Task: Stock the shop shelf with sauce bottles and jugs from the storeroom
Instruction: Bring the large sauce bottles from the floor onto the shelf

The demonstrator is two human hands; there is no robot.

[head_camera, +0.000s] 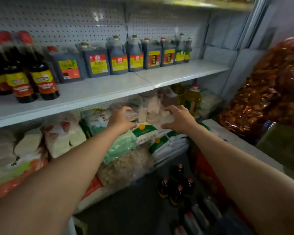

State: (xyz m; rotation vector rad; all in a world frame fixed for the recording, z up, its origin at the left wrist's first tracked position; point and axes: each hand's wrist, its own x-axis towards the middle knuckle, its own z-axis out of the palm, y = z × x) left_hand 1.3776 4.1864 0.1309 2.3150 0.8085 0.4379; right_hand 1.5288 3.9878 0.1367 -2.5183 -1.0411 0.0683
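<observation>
- Both hands are held out empty in front of the lower shelf: the left hand (121,120) and right hand (177,118) have fingers spread and loosely curved, gripping nothing.
- A between-loads step is judged to be in hand; the next move calls for a reach down to the dark, red-capped bottles (176,187) standing on the floor.
- Rigid square plastic jugs (117,56) of dark sauce are already lined on the smooth white metal shelf (185,72), with bare space at its right end.
- Soft crinkled bags (126,146) are piled below.
</observation>
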